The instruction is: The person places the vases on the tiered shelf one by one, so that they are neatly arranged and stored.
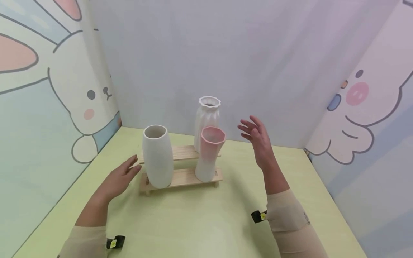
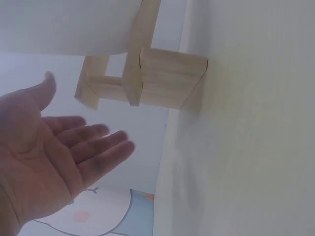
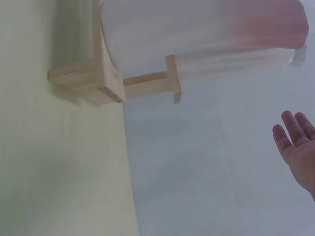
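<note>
A two-step wooden stand (image 1: 184, 178) carries three vases. On its lower step, a tall smooth white vase (image 1: 158, 157) stands at the left and a pink-and-white vase (image 1: 208, 154) with an angular rim at the right. Behind them, a white ribbed vase (image 1: 203, 118) with a scalloped rim rests on the upper step, partly hidden. My left hand (image 1: 117, 179) is beside the smooth white vase, fingers extended and palm bare in the left wrist view. Raised to the right of the ribbed and pink vases, my right hand (image 1: 259, 143) holds nothing, its fingers spread loosely.
The stand sits on a pale yellow-green table (image 1: 193, 222). A plain light curtain-like backdrop (image 1: 167, 64) rises behind it. Side panels with a cartoon rabbit (image 1: 80, 89) and a cartoon animal (image 1: 374, 96) close in the left and right.
</note>
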`<state>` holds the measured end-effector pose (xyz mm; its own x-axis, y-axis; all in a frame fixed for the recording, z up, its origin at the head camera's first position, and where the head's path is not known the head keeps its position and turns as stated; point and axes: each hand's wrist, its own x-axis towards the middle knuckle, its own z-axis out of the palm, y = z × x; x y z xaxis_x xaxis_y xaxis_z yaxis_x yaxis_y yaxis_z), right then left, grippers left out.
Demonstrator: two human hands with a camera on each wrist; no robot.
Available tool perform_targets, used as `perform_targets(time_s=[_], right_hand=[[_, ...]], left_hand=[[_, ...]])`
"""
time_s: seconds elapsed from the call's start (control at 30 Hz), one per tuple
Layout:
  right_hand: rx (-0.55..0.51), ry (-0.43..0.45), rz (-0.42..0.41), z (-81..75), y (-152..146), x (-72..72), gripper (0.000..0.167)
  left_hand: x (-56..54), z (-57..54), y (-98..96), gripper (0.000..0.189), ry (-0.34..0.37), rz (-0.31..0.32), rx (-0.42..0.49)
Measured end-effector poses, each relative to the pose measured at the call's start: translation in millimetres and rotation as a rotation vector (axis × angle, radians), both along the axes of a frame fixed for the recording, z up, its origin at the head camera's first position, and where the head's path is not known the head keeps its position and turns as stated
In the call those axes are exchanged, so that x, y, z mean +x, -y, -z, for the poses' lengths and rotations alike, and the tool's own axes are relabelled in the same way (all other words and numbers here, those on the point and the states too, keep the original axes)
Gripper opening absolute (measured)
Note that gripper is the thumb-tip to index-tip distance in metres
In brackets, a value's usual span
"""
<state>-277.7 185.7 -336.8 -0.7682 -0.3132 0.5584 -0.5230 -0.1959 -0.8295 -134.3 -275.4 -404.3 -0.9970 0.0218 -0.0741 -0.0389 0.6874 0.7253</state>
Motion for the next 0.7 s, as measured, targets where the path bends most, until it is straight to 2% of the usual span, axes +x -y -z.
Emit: perform_targets(time_s=[0.13,0.2,0.37,0.47,0.57,0.7], right_hand=[[0.022,-0.026,0.001,7.9,-14,10.6,0.05],[0.016,-0.027,0.0,11.7,-19,16.2,0.05],[-0.001,-0.028,-0.015,19.8,-26,34.3,0.051],[0.001,-0.039,-0.03,22.9,-29,46.5,0.049],[0.006,-0.055,-0.032,26.8,-33,58.2,0.048],[0.056,-0.084,0.007,32.7,-38,72.6,0.049]], left_hand=[[5.2,-8.3,-6.3,0.072,-0.063,-0.055,0.065],[8.0,-8.9,-10.2,0.069,-0.108,-0.069,0.095],[15.4,-3.8,-23.4,0.068,-0.259,-0.053,0.149],[24.6,-4.7,-32.3,0.072,-0.35,-0.051,0.17],[35.6,-12.0,-41.1,0.077,-0.424,-0.081,0.152],[49.1,-25.1,-54.1,0.084,-0.524,-0.133,0.046]])
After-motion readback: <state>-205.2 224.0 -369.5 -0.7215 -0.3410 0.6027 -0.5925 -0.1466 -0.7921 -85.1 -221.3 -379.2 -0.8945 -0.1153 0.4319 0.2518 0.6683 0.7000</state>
